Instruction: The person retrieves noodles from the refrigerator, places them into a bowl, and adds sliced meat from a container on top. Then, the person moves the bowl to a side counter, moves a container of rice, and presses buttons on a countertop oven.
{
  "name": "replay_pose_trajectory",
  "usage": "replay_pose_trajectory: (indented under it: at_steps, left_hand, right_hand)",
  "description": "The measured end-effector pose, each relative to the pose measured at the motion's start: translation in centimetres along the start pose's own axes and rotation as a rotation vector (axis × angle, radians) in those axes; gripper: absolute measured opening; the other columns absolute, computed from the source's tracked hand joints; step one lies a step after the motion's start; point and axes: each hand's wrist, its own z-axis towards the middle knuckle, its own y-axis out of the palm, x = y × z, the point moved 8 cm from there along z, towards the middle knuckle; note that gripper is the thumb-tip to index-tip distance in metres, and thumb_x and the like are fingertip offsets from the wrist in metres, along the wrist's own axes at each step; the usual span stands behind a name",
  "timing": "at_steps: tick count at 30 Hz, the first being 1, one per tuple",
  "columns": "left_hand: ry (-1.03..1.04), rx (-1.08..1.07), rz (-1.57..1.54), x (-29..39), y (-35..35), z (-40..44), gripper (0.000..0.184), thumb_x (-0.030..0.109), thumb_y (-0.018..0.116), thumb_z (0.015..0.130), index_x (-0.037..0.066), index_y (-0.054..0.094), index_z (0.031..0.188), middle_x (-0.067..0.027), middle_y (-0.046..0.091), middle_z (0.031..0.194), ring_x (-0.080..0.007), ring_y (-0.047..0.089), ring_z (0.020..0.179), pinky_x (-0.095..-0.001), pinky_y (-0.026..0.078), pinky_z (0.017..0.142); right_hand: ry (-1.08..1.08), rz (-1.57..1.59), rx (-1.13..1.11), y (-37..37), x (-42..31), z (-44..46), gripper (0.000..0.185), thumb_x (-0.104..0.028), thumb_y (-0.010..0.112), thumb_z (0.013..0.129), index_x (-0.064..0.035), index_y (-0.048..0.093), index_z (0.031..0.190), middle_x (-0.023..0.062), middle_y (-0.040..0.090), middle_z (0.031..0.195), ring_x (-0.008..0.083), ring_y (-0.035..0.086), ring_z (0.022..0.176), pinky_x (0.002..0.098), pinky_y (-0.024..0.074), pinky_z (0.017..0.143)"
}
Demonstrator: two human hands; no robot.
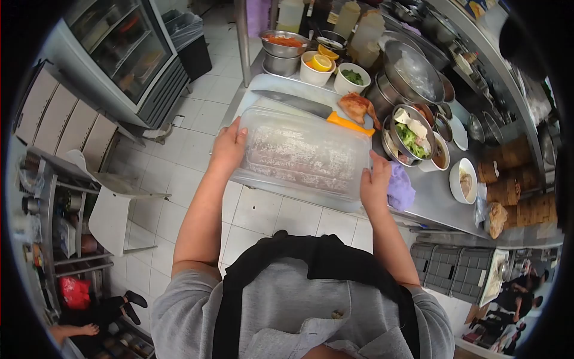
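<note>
A translucent plastic food container (299, 155) is held level over the near edge of the counter, its top mottled white; what is inside cannot be made out. My left hand (228, 146) grips its left end, and my right hand (376, 180) grips its right end. Just beyond it, a large knife with a yellow handle (350, 124) lies on the white cutting board (263, 84). A browned piece of cooked poultry (357, 107) rests by the handle. Close to my right hand is a crumpled purple cloth (400, 186).
Behind the board stand a metal bowl of orange shreds (285, 40), a tub with lemon (317, 67) and a tub of greens (351, 78). Steel bowls with salad (412, 134) and a white bowl (463, 180) stand right. A white chair (113, 215) is at left; people are at lower right.
</note>
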Motion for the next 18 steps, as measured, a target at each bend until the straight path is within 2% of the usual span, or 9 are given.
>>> replay_pose_trajectory:
  at_steps: [3,6,8,12,14,18]
  left_hand:
    - [-0.060,-0.042,0.068,0.4,0.0,1.5,0.043,0.031,0.047,0.093,0.006,0.052,0.127,-0.0227,0.057,0.108,-0.0388,0.056,0.100,-0.0425,0.045,0.088]
    - [-0.060,-0.082,0.018,0.0,0.0,2.7,0.041,0.032,0.049,0.092,0.004,0.056,0.121,-0.0224,0.060,0.107,-0.0384,0.058,0.098,-0.0421,0.046,0.085]
    - [-0.181,-0.162,-0.109,-0.7,0.4,2.9,0.039,0.033,0.050,0.092,0.002,0.060,0.114,-0.0224,0.063,0.101,-0.0371,0.060,0.096,-0.0407,0.046,0.084]
    - [-0.025,-0.058,-0.123,-0.5,0.6,2.6,0.040,0.035,0.050,0.092,0.001,0.061,0.109,-0.0216,0.064,0.096,-0.0346,0.062,0.092,-0.0385,0.046,0.082]
    - [-0.173,-0.113,-0.007,-1.2,1.0,1.9,0.043,0.038,0.050,0.092,0.000,0.061,0.109,-0.0222,0.065,0.094,-0.0341,0.062,0.090,-0.0372,0.046,0.082]
    - [-0.244,-0.174,-0.079,-1.8,1.4,2.0,0.050,0.044,0.052,0.089,-0.001,0.061,0.110,-0.0215,0.065,0.098,-0.0320,0.062,0.093,-0.0355,0.046,0.083]
  right_hand:
    - [0.013,0.039,-0.008,1.0,-0.4,-0.7,0.054,0.006,0.049,0.078,0.0045,0.037,0.131,0.0260,0.044,0.115,0.0390,0.044,0.107,0.0433,0.0344,0.097]
    - [0.141,0.166,-0.020,2.0,0.1,-1.1,0.054,0.005,0.044,0.082,0.0027,0.032,0.135,0.0221,0.044,0.123,0.0340,0.043,0.114,0.0389,0.0322,0.101]
    - [0.171,0.333,-0.019,2.8,0.7,-1.6,0.053,0.002,0.040,0.086,0.0075,0.025,0.137,0.0280,0.037,0.131,0.0386,0.037,0.123,0.0400,0.0281,0.106]
    - [0.235,0.396,-0.113,2.6,1.0,-2.3,0.053,0.000,0.038,0.088,0.0077,0.023,0.138,0.0279,0.031,0.138,0.0362,0.033,0.129,0.0370,0.0249,0.108]
    - [0.228,0.368,-0.120,2.8,1.4,-2.3,0.054,0.001,0.040,0.088,0.0031,0.024,0.140,0.0197,0.036,0.138,0.0272,0.036,0.128,0.0323,0.0262,0.107]
    - [0.296,0.409,-0.132,3.6,2.1,-2.1,0.054,-0.002,0.041,0.089,0.0028,0.024,0.140,0.0194,0.035,0.139,0.0276,0.036,0.128,0.0314,0.0257,0.107]
